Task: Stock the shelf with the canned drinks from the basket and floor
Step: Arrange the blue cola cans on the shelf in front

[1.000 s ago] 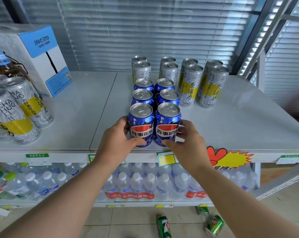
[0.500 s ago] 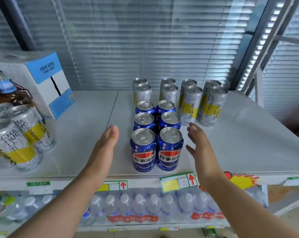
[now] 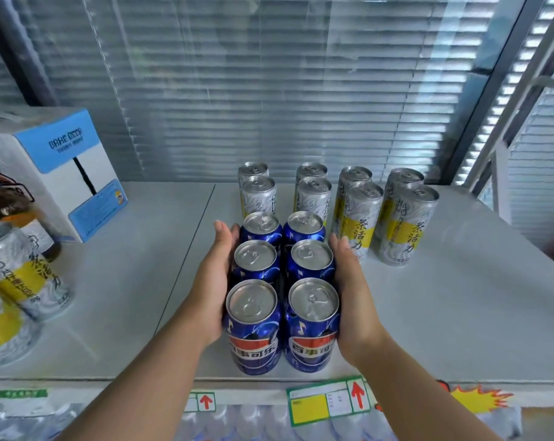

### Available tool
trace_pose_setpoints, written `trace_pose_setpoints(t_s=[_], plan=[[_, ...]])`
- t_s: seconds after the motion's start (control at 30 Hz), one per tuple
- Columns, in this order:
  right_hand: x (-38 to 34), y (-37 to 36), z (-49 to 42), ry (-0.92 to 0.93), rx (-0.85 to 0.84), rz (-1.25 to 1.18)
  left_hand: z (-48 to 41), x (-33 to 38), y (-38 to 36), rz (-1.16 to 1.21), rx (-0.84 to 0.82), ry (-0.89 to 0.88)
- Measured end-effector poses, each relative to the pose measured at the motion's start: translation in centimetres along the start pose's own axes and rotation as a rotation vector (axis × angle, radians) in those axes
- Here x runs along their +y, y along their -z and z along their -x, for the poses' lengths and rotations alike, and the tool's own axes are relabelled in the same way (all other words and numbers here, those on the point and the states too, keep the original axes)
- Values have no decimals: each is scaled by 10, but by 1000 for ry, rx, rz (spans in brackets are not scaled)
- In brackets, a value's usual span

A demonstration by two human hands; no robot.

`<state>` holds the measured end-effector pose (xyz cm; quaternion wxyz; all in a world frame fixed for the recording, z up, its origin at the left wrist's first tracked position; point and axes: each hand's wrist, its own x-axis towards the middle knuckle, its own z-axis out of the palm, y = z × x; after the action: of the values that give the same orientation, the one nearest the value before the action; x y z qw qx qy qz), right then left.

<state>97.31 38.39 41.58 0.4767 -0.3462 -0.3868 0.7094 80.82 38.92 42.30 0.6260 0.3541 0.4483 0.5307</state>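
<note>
pressing the left hand (image 3: 213,281) flat against the left flank of the blue cans (image 3: 255,259), mid-frame, with fingers straight and close together, pointing toward the top of the frame, tips reaching the rear can of that column. laying the right hand (image 3: 352,297) the same way along the right flank, palm against the front can, fingers stretched past the middle one, tips ending between the rear blue can and the silver cans (image 3: 358,224). bracketing the whole block between two wide, flat hands, curling round no single can. not showing either thumb clearly.

standing the blue cans upright on the shelf (image 3: 444,313) near its front edge, six of them in two columns of three, tabs up, red-and-white logos facing the bottom of the frame, neighbours touching or nearly so.

lining up the silver cans, with yellow bands, right behind the blue block and on toward the right of the frame, in pairs front to back.

showing a white-and-blue box (image 3: 75,173) at the upper left, a brown bottle (image 3: 11,211) at the left edge just below it, and the left-edge cans (image 3: 24,272), silver and yellow too, toward the lower left. hanging a yellow price tag (image 3: 328,404) with a red arrow on the shelf lip at the bottom, above blurred water bottles (image 3: 253,421). closing off the top of the frame with grey blinds (image 3: 269,90).
</note>
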Motion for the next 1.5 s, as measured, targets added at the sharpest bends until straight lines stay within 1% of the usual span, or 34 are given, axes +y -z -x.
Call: trace_pose_setpoints(t_s=[0.07,0.13,0.23,0.33,0.43,0.5,0.57,0.63,0.73,0.77,0.8,0.87,0.9,1.03,1.13,1.33,1.43,1.5], plan=[[0,-2,-1,23,-35,-33,-3,-2,4,30,-29,-12],[-1,-6,-1,39,-31,-49,-5,-3,6,46,-36,-9],[-2,-10,2,56,-23,-47,-2,-2,5,66,3,-7],[-7,-13,6,52,73,19,4,0,4,76,34,-36],[-1,-5,18,135,237,180,17,-8,15,34,139,-109],[11,2,38,163,274,269,32,-20,22,4,205,-176],[24,11,60,175,288,338,51,-32,27,-7,223,-258],[34,18,78,163,251,440,71,-45,29,-98,196,-332],[45,22,87,168,157,745,95,-59,23,-344,62,-364],[49,23,86,193,150,826,96,-63,23,-423,56,-373],[52,23,84,213,167,871,95,-66,23,-492,93,-387],[56,22,80,244,250,880,90,-68,26,-588,198,-413],[56,21,78,261,290,874,87,-68,27,-604,222,-419],[61,20,77,277,398,884,85,-69,27,-634,278,-441],[64,17,75,279,424,882,84,-70,26,-673,329,-458],[69,18,72,276,441,902,80,-75,29,-703,326,-473],[66,20,76,250,439,891,80,-74,34,-658,292,-457],[56,23,82,284,451,834,81,-68,40,-640,250,-474]])
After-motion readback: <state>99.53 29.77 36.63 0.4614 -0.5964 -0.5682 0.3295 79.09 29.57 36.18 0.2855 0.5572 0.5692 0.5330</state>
